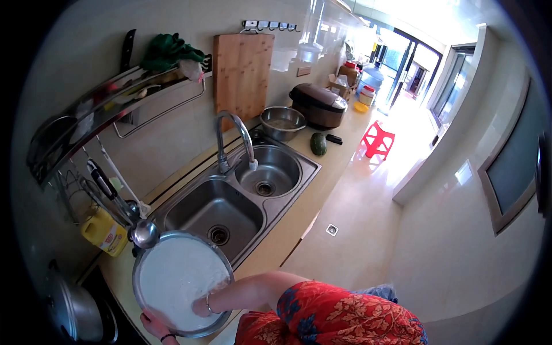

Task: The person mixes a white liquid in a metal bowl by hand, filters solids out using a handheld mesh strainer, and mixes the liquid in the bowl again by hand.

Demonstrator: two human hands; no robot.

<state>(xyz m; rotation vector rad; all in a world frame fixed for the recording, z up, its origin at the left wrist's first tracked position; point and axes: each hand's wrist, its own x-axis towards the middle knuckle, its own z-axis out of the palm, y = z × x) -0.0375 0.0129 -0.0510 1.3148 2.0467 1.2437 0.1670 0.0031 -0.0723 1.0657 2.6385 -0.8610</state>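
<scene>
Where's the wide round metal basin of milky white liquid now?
The basin sits lower left of centre in the head view, beside the silver metal double sink, with the left hand at its rim and the right hand dipped in the liquid.

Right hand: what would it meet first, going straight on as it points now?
Beyond the white contents it is in, likely the basin wall near the left hand; depth is unclear.

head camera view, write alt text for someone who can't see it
A person's right hand dips into the milky white contents of a round, grey-rimmed basin, with the left hand at its rim. Next to it is a double-bowl metal sink with a curved faucet; a wooden cutting board is against the wall.
</scene>
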